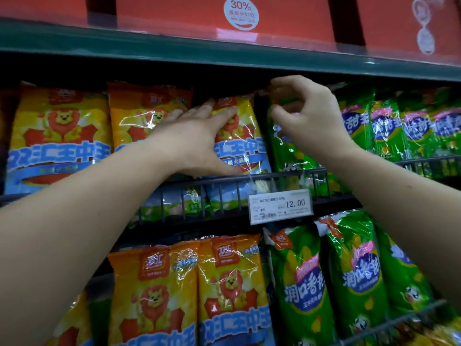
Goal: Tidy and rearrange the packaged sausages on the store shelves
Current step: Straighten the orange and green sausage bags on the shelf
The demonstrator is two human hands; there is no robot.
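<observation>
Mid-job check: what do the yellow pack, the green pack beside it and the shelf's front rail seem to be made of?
Yellow pack and green pack: apparently thin glossy plastic film, judging by the sharp glare streaks and wrinkles. Front rail: likely dark coated metal wire, as it has thin bars with a dull sheen.

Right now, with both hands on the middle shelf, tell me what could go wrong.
The right hand seems to pinch only the top edge of the green packet; that thin grip may slip on the glossy film and drop it over the wire rail.
The left hand presses flat on the yellow packet; a sideways push may tip its neighbours.
The price tag hangs on the rail below the hands; a wrist could knock it loose.
</observation>
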